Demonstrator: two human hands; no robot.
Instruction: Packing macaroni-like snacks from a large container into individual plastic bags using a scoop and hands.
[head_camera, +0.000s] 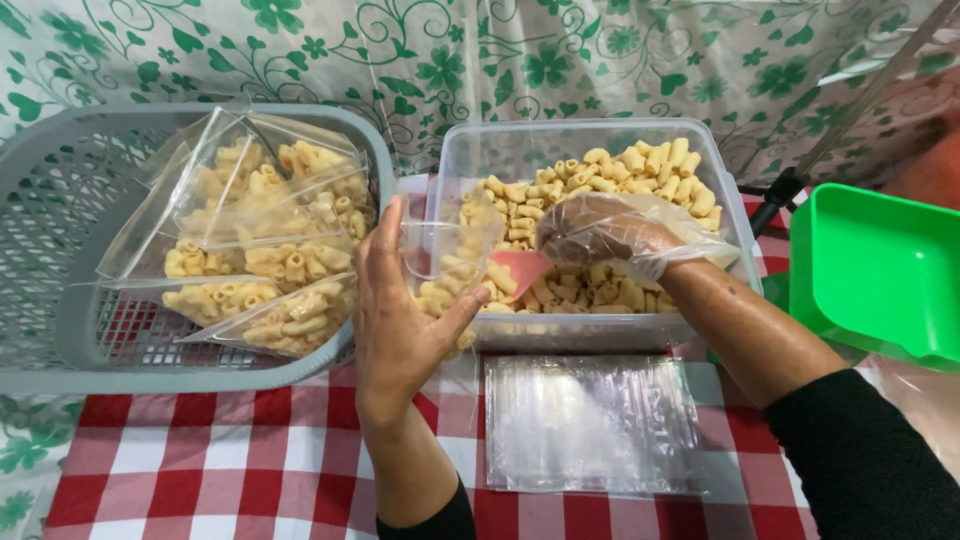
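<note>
Red-checked tablecloth (200, 470) (floral backdrop): left hand (400, 320) grips bag (445, 265), gloved right hand (610, 235) grips scoop (518, 268).

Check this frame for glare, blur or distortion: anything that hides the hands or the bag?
Head view: even, soft light, no hard shadows. Glare streaks the stack of empty bags and the filled bags in the basket. The left hand and its bag are sharp; the gloved right hand looks hazy through the glove film. The tub bows slightly from the wide lens.
</note>
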